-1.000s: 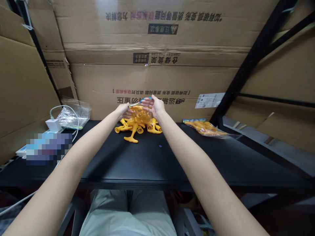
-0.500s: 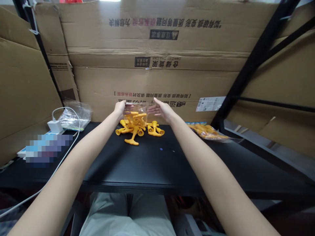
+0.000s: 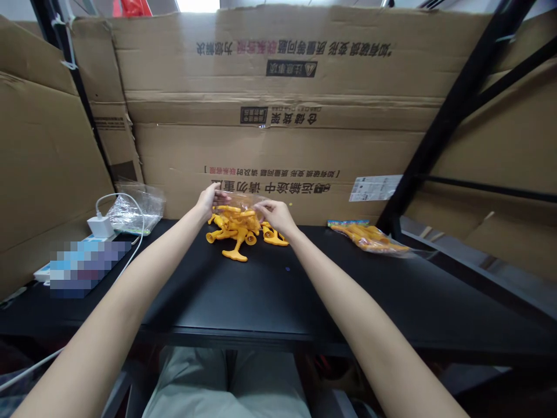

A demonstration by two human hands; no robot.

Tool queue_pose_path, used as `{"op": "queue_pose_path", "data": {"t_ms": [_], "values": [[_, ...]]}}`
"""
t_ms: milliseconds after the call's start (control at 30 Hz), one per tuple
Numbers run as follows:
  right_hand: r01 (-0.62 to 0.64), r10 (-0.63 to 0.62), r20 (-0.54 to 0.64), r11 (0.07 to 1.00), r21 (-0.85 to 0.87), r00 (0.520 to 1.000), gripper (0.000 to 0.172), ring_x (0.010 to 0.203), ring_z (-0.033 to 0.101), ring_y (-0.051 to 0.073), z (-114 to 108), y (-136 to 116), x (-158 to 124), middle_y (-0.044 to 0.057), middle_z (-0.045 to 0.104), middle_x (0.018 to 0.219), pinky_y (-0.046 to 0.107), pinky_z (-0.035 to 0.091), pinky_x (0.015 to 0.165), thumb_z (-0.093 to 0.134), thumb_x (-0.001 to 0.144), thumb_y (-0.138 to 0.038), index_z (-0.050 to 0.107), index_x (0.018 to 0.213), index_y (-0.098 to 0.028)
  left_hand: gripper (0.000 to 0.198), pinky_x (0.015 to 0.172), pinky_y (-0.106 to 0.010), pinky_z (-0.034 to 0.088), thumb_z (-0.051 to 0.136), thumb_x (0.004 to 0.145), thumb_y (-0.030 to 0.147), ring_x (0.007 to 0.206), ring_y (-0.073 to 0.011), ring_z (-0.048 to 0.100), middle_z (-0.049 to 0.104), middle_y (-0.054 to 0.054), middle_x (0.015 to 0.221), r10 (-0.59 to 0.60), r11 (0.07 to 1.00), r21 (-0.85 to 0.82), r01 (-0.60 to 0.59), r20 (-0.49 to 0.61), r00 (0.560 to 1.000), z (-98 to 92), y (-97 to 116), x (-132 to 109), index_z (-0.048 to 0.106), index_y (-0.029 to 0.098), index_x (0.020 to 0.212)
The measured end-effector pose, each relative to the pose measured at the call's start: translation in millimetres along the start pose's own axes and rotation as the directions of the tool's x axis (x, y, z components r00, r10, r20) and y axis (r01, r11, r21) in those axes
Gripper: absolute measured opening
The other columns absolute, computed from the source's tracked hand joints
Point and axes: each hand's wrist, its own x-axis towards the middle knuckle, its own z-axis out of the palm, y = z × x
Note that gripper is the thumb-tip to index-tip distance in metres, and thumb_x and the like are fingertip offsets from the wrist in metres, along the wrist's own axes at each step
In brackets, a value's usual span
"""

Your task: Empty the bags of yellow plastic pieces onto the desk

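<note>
Centre frame | your left hand (image 3: 209, 201) grips, your right hand (image 3: 275, 215) pinches the bag (image 3: 239, 200) | it spans left-right, touching both | yellow pieces (image 3: 235, 255) below

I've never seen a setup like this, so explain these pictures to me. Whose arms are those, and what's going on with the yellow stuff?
There is no machine here: these are a person's bare arms, seen by a camera worn on that person's head, looking forward and down.

The left hand is at one side of a clear bag, and the right hand pinches the other. Below lie yellow T-shaped pieces; whether some are inside the bag is hard to tell.

On the black table, a filled packet lies to the right, and a white plug and crumpled plastic sit to the left. Cardboard stands behind.
</note>
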Motion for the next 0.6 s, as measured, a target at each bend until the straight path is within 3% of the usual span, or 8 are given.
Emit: {"op": "queue_pose_path", "data": {"t_ms": [167, 367, 500, 600], "values": [[0.066, -0.074, -0.220, 0.997, -0.042, 0.973, 0.018, 0.052, 0.061, 0.014, 1.2, -13.5, 12.4, -0.002, 0.061, 0.060, 0.027, 0.050, 0.063, 0.063, 0.080, -0.033, 0.058, 0.066, -0.021, 0.030, 0.083, -0.043, 0.049, 0.044, 0.086, 0.033, 0.086, -0.0266, 0.068, 0.072, -0.013, 0.077, -0.074, 0.995, 0.075, 0.065, 0.117, 0.990, -3.6, 2.0, 1.0, 0.064, 0.015, 0.073], [0.039, -0.047, -0.345, 0.999, -0.030, 0.937, 0.018, 0.065, 0.065, 0.016, -0.7, -30.3, 41.9, -0.001, 0.058, 0.069, 0.031, 0.052, 0.069, 0.058, 0.084, -0.028, 0.050, 0.069, -0.022, 0.033, 0.091, -0.048, 0.045, 0.042, 0.091, 0.043, 0.101, -0.0263, 0.062, 0.070, -0.012, 0.102, 0.002, 1.000, -0.017, 0.002, 0.209, 0.978, 19.3, 13.1, 3.4, 0.063, 0.018, 0.088], [0.133, -0.141, -0.344, 0.990, -0.045, 0.928, 0.014, 0.081, 0.065, 0.016, -7.5, -32.9, 68.1, 0.001, 0.058, 0.074, 0.033, 0.050, 0.082, 0.059, 0.082, -0.024, 0.051, 0.071, -0.020, 0.032, 0.099, -0.049, 0.040, 0.046, 0.090, 0.047, 0.115, -0.0250, 0.054, 0.066, -0.009, 0.116, 0.116, 0.992, -0.080, -0.102, 0.196, 0.974, 29.4, 22.3, 8.3, 0.062, 0.019, 0.092], [0.275, -0.235, -0.321, 0.957, 0.087, 0.918, 0.011, 0.082, 0.064, 0.015, -12.9, -32.4, 75.6, 0.000, 0.059, 0.076, 0.033, 0.050, 0.082, 0.060, 0.080, -0.025, 0.052, 0.075, -0.020, 0.032, 0.104, -0.049, 0.036, 0.051, 0.088, 0.047, 0.123, -0.0231, 0.048, 0.061, -0.006, 0.127, 0.234, 0.971, -0.104, -0.216, 0.200, 0.951, 27.1, 22.7, 8.7, 0.062, 0.021, 0.102]]}}
